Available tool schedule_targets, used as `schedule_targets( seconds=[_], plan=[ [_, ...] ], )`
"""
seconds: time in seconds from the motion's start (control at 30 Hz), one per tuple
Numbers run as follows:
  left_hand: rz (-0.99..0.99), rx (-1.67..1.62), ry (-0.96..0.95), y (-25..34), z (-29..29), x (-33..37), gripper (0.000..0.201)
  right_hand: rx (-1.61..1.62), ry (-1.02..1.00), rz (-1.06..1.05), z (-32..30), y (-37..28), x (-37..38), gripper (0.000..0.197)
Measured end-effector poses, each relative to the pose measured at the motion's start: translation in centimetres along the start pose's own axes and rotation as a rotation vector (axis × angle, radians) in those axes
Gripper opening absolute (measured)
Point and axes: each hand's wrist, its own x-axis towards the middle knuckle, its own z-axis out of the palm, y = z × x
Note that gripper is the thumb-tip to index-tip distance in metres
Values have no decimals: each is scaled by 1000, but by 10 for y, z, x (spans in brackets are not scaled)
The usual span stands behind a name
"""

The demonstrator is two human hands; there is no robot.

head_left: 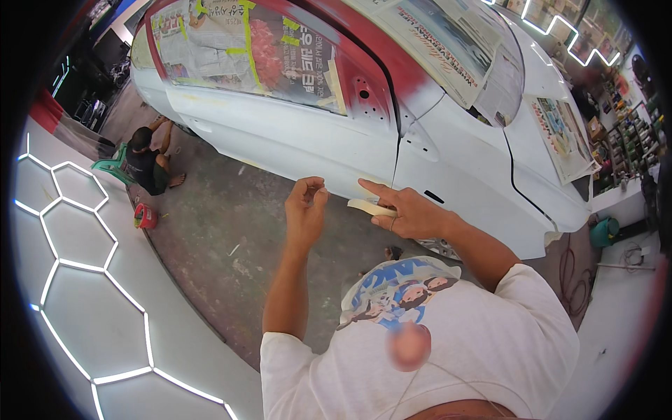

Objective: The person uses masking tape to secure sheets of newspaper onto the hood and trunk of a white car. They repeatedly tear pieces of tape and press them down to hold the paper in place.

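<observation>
A curved cream strip (371,207) sits in my right hand (414,213), between the fingers and thumb. It looks like masking tape, though whether it is a roll or a loose piece I cannot tell. The index finger of that hand points out toward the car door. My left hand (306,213) is raised to its left, fingers curled in and thumb close to the index tip; anything pinched there is too small to make out. Beyond both hands stands the car's white side panel (308,140), with white coating over red. Neither hand clearly touches it.
Newspaper (280,52) held by yellow tape covers the side windows; more newspaper (448,49) covers the windshield. Another person (150,161) crouches at the car's far end beside a red bucket (145,216). Lit hexagons line the left wall (91,308). A hose (575,280) lies right.
</observation>
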Motion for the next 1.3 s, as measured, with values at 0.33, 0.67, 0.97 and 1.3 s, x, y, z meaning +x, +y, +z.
schedule_targets(
  seconds=[0.33,0.67,0.97,1.3],
  plan=[
    [-101,-246,-120,-28,54,-55,26,-83,-124,247,5,-13,-11,79],
    [-19,21,-297,8,88,-37,12,-2,57,150,-14,27,-64,76],
    [72,144,-565,58,170,-2,9,-6,113,20,-87,88,-120,69],
    [197,533,-508,133,246,9,8,251,57,77,-142,148,-164,51]
  ],
)
